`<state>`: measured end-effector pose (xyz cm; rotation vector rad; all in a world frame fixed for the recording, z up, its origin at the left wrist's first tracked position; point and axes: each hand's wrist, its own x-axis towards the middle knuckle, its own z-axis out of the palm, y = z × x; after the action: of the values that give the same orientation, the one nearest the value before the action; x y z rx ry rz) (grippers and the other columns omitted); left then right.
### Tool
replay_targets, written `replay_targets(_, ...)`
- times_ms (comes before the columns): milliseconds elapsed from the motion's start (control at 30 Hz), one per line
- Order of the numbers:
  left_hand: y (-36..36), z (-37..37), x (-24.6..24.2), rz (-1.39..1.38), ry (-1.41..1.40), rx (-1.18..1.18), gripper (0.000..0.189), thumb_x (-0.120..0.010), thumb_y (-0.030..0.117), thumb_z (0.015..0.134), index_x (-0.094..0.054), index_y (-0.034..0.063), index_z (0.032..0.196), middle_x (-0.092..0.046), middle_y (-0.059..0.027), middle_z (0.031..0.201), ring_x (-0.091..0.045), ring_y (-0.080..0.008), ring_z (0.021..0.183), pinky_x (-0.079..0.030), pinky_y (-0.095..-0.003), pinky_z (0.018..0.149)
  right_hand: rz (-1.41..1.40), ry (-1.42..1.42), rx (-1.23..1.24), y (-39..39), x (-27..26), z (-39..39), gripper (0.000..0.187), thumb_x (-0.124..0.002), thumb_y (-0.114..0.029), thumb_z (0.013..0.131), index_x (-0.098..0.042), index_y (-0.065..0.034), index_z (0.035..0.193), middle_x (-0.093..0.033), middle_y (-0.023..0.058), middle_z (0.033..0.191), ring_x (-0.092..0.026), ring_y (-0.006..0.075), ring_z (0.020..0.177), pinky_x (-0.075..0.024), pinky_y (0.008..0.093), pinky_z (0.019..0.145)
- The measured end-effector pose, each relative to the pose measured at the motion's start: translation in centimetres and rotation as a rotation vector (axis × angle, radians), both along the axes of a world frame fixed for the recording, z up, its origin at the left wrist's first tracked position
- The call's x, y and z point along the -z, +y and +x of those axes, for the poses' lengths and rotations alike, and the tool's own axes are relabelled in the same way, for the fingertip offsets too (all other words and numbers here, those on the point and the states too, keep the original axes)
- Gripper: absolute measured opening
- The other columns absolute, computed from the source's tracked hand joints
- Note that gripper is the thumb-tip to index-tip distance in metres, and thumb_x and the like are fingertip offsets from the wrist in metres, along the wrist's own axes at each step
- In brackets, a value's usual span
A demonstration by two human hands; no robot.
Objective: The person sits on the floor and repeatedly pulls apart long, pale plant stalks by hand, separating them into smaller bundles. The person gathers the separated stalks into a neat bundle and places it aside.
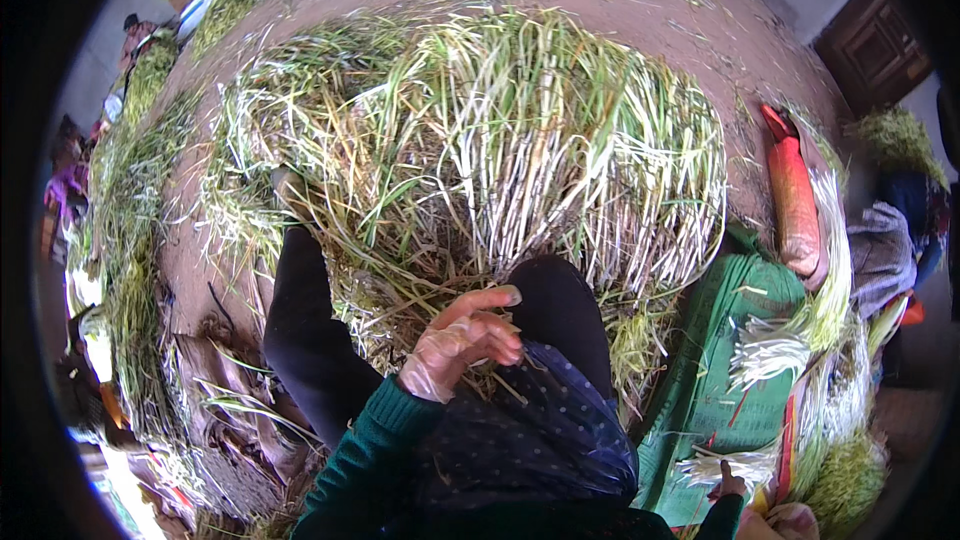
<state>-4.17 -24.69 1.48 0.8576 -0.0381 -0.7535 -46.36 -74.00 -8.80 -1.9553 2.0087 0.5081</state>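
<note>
My left hand (469,341), in what looks like a thin clear glove, hovers above my lap. Its fingers are loosely curled and apart, with nothing seen between them. At the lower right my right hand (727,480) is at a bundle of trimmed white stalks (716,465) on a green woven sack (739,412). One finger reaches over the stalks; whether the hand grips them is unclear. A second white-ended bundle (769,349) rests farther up the sack. Before my knees spreads a large heap of long chive-like plants (517,157), white at the stems and green to yellowish at the leaves.
A red rolled sack (793,202) lies on the earth-coloured floor (750,67) at the right. More cut greens (139,255) line the left side. Other people (67,187) sit at the far left, and a person (911,225) is at the right. A dark door (874,45) stands behind.
</note>
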Motion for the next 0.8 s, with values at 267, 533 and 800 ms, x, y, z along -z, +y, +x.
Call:
replay_targets(267, 4.4, -2.0, 2.3, -0.051, 0.068, -0.267, 0.052, -0.063, 0.029, 0.082, -0.044, 0.0004, 0.121, -0.063, -0.0167, 0.085, -0.062, -0.0271, 0.078, -0.050, -0.0383, 0.073, 0.017, -1.086, -1.071, 16.1, -9.2, 35.9, 0.012, -0.059, -0.011, 0.085, -0.060, -0.0013, 0.091, -0.058, 0.0079, 0.066, -0.054, 0.0122, 0.054, -0.0436, 0.0277, 0.049)
replay_targets(533, 6.8, -2.8, 4.3, -0.083, 0.134, -0.391, 0.039, -0.054, 0.019, 0.087, -0.044, 0.0015, 0.121, -0.063, -0.0136, 0.086, -0.062, -0.0225, 0.077, -0.051, -0.0342, 0.074, 0.622, -0.957, -1.123, 35.3, -3.6, 54.2, 0.024, -0.053, -0.018, 0.088, -0.059, 0.0000, 0.102, -0.067, 0.0091, 0.074, -0.061, 0.0139, 0.050, -0.0490, 0.0276, 0.049)
replay_targets(800, 7.5, -1.8, 4.9, -0.034, 0.235, -0.384, 0.042, -0.058, 0.021, 0.084, -0.045, 0.0026, 0.119, -0.063, -0.0142, 0.087, -0.062, -0.0239, 0.079, -0.051, -0.0370, 0.074, 0.595, -0.913, -1.003, 39.2, 2.6, 57.9, 0.025, -0.058, -0.015, 0.083, -0.057, 0.0061, 0.096, -0.059, 0.0086, 0.056, -0.054, 0.0133, 0.039, -0.0427, 0.0286, 0.037)
